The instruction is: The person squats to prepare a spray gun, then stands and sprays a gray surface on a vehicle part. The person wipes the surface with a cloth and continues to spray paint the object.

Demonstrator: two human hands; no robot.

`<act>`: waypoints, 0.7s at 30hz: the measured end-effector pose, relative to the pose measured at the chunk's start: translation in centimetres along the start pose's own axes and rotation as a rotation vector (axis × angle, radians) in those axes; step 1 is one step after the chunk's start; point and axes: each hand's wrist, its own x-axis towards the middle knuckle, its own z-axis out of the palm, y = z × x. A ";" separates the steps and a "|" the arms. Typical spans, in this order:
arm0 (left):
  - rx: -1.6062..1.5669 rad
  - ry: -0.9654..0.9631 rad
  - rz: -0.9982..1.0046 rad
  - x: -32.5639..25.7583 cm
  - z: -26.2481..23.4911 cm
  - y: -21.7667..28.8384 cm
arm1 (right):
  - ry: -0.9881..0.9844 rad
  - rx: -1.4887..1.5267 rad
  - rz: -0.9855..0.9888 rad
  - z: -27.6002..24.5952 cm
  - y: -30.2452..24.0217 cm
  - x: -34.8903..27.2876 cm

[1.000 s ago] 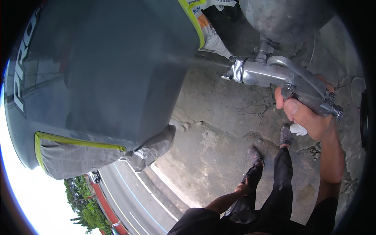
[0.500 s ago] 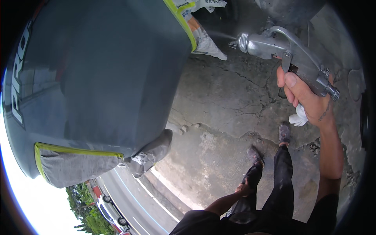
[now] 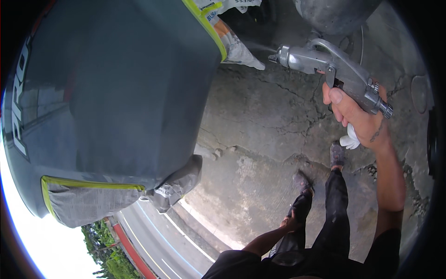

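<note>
My right hand (image 3: 355, 109) is closed round the handle of a silver spray gun (image 3: 311, 60), which points left. A fine mist leaves its nozzle, and a metal paint cup (image 3: 338, 15) joins it at the upper edge. Left of the nozzle, a few hand-widths away, stands a large dark grey glossy vehicle panel (image 3: 125, 93). Below my right hand shows a small white lobed thing (image 3: 350, 138) whose kind I cannot make out. My left hand (image 3: 291, 223) lies on my left leg near the knee and holds nothing; its fingers are only partly visible.
Newspaper masking (image 3: 237, 51) edged with yellow-green tape borders the panel at the top; more masking paper (image 3: 93, 200) covers its lower edge. Cracked concrete (image 3: 260, 125) lies beneath my feet. A road (image 3: 158, 232) with a red kerb and trees (image 3: 116, 260) shows at lower left.
The spray gun and my right hand have shifted slightly left, and more of the cup shows. Mist leaves the nozzle in both frames. The white car on the road has gone out of view.
</note>
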 end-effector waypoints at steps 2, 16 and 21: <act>-0.015 -0.007 0.010 -0.2 -0.3 0.1 | -0.111 0.042 -0.108 -0.2 0.9 -0.4; -0.016 0.007 -0.005 0.2 0.7 -0.3 | 0.024 0.070 0.045 0.2 2.9 -0.9; 0.018 0.002 -0.013 0.1 0.2 0.1 | -0.307 0.126 -0.104 -0.3 3.2 -2.9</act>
